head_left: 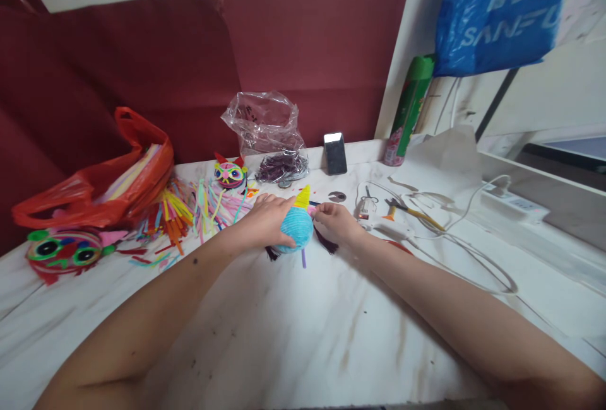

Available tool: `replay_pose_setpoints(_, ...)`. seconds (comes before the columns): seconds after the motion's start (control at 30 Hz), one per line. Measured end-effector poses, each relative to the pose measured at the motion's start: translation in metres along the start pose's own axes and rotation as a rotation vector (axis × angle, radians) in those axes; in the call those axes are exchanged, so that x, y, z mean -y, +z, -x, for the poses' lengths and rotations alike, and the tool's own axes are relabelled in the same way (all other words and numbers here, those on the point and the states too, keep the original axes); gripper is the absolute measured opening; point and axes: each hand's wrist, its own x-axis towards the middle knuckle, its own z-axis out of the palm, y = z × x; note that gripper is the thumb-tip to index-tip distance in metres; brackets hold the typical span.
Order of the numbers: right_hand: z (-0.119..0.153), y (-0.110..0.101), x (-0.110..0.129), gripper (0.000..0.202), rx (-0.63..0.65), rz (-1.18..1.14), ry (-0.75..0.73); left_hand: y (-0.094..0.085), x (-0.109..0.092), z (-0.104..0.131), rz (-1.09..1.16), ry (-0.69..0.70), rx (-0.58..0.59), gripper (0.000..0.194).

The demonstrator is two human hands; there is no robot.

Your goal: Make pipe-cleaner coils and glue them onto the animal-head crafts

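A round blue craft body [297, 231], apparently wound from fuzzy pipe cleaners, sits on the marble-patterned table in front of me. My left hand [266, 217] grips it from the left, fingers curved over its top. A yellow pointed piece [303, 197] stands up from its top. At its upper right, the fingertips of my right hand [337, 222] are pinched on a small pink piece [311, 210]. Dark tassels [326, 244] hang on both sides of the ball, and a purple strip [303, 258] sticks out below it.
Finished animal-face crafts [66, 252] and loose pipe cleaners [213, 205] lie left, by a red bag [142, 176]. Behind are a clear bag [272, 139] and a phone [335, 154]. Right are a glue gun [391, 230], pliers [416, 213], cables, a power strip [514, 205] and a spray can [409, 110].
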Motion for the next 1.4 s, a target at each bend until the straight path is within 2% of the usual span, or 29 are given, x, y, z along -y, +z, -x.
replay_pose_setpoints(0.4,0.002,-0.004,0.006,0.023,-0.046,0.016,0.032,0.000,0.000,0.000,0.020,-0.002,0.003,0.091)
replay_pose_setpoints(0.87,0.002,-0.005,0.010,0.014,-0.002,-0.063,0.135,0.001,0.001,0.001,-0.010,-0.008,0.025,0.096)
replay_pose_setpoints(0.97,-0.001,-0.007,0.009,0.022,-0.050,-0.070,0.103,0.000,0.002,0.002,-0.002,-0.013,0.030,0.097)
replay_pose_setpoints(1.03,-0.002,-0.009,0.010,0.024,-0.140,-0.077,0.044,0.000,0.003,0.002,0.009,-0.010,0.021,0.095)
replay_pose_setpoints(1.17,-0.005,-0.018,0.020,0.013,-0.306,-0.089,-0.101,0.002,0.005,0.001,0.052,-0.001,-0.016,0.091)
replay_pose_setpoints(1.3,-0.006,-0.025,0.028,0.015,-0.315,-0.079,-0.164,0.005,0.008,0.003,0.074,0.002,-0.043,0.093)
replay_pose_setpoints(1.4,-0.005,-0.023,0.026,0.028,-0.253,-0.049,-0.136,0.005,0.010,0.008,0.073,0.023,-0.048,0.092)
